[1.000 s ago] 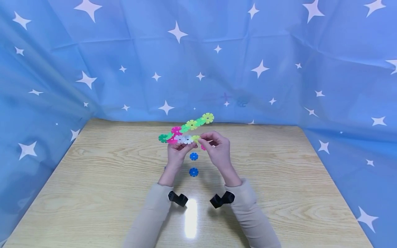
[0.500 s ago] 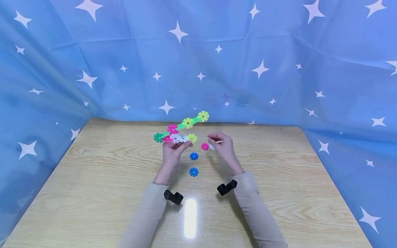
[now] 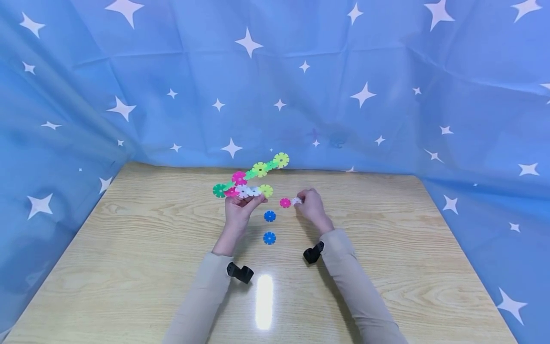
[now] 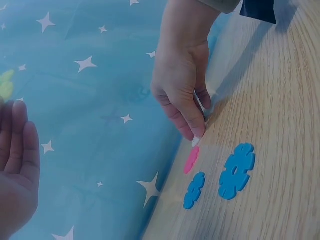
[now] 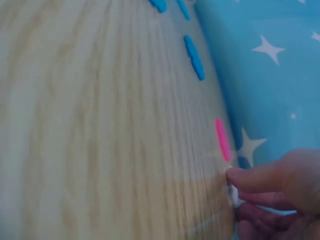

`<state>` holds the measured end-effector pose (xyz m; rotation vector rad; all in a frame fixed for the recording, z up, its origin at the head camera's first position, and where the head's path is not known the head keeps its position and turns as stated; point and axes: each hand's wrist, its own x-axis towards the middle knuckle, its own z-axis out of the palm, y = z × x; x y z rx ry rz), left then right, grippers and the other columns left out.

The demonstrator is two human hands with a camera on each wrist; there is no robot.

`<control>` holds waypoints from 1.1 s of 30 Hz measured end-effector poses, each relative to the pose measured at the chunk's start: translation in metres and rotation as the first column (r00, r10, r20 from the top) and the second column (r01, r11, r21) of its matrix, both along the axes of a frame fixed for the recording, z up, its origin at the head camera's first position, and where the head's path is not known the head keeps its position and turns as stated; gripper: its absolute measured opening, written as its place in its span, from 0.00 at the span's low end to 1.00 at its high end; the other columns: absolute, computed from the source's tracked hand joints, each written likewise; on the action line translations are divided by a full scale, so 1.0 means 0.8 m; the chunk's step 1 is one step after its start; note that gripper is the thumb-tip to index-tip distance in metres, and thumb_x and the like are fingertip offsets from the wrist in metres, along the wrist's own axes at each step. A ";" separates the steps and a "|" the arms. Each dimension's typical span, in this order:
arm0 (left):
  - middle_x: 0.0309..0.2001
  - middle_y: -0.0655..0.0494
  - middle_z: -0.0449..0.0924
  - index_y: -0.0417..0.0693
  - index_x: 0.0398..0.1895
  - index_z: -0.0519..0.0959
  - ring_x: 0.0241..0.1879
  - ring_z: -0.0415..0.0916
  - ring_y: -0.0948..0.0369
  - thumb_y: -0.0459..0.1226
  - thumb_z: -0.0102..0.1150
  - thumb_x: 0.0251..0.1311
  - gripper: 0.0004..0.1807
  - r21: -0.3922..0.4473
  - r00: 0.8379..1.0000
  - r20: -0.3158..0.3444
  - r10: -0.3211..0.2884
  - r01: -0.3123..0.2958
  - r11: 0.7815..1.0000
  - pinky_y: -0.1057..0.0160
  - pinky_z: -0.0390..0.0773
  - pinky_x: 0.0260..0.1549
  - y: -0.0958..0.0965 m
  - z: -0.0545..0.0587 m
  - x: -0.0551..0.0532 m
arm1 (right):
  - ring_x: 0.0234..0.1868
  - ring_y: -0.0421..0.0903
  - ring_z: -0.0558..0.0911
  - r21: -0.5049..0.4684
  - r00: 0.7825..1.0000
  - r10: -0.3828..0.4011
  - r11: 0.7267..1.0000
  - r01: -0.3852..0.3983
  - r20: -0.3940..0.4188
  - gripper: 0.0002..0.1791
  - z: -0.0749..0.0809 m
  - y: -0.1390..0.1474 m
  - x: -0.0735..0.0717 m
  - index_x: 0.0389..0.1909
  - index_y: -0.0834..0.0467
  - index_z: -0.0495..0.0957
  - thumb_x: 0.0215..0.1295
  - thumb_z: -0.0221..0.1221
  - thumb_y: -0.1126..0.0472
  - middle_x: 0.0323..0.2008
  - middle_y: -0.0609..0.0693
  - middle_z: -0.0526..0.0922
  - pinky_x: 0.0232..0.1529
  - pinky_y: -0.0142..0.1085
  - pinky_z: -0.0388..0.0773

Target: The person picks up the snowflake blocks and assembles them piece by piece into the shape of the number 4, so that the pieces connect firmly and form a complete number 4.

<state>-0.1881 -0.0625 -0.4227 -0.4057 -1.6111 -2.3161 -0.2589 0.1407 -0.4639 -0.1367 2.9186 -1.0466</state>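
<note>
My left hand (image 3: 238,212) holds up a linked chain of snowflake discs (image 3: 259,169) in green, pink, yellow and white, gripping it near its white and yellow lower row. In the left wrist view only part of this hand (image 4: 17,170) shows, at the left edge. My right hand (image 3: 313,208) is down at the table, pinching a white snowflake disc (image 3: 296,201) between thumb and fingers; the fingers partly hide the disc. Just left of it lies a pink snowflake disc (image 3: 285,203). In the right wrist view, the thumb and fingers (image 5: 255,180) meet at the white disc.
Two blue snowflake discs (image 3: 269,216) lie flat in front of the pink one, between the forearms. The wooden table (image 3: 129,267) ends at a blue star-printed curtain (image 3: 275,71) behind. A black wrist camera (image 3: 240,273) sits on each sleeve.
My right hand has come away from the chain, moved right and lowered to the white disc on the table. My left hand has shifted slightly left with the chain.
</note>
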 end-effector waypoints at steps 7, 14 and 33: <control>0.25 0.58 0.84 0.48 0.31 0.83 0.28 0.83 0.63 0.23 0.58 0.56 0.11 0.011 1.000 -0.006 -0.005 0.005 1.000 0.61 0.81 0.42 0.001 -0.001 -0.002 | 0.37 0.53 0.76 0.036 0.999 -0.010 0.999 0.008 0.049 0.12 0.008 0.005 -0.004 0.37 0.69 0.76 0.53 0.64 0.68 0.35 0.60 0.78 0.40 0.43 0.76; 0.25 0.59 0.84 0.49 0.30 0.82 0.27 0.83 0.63 0.23 0.58 0.56 0.11 0.009 1.000 0.024 0.002 -0.003 1.000 0.62 0.81 0.42 0.001 -0.004 -0.001 | 0.29 0.46 0.74 -0.118 0.997 -0.061 0.991 0.066 0.042 0.08 0.003 0.009 0.003 0.33 0.67 0.75 0.52 0.64 0.71 0.28 0.55 0.77 0.32 0.34 0.75; 0.26 0.59 0.84 0.52 0.29 0.83 0.26 0.82 0.62 0.23 0.59 0.56 0.13 0.003 1.000 0.011 -0.008 0.008 1.000 0.62 0.82 0.40 0.002 -0.009 -0.004 | 0.25 0.39 0.80 -0.810 0.999 0.002 0.585 0.041 0.051 0.14 0.074 -0.019 0.071 0.45 0.75 0.75 0.60 0.60 0.70 0.31 0.49 0.80 0.32 0.31 0.82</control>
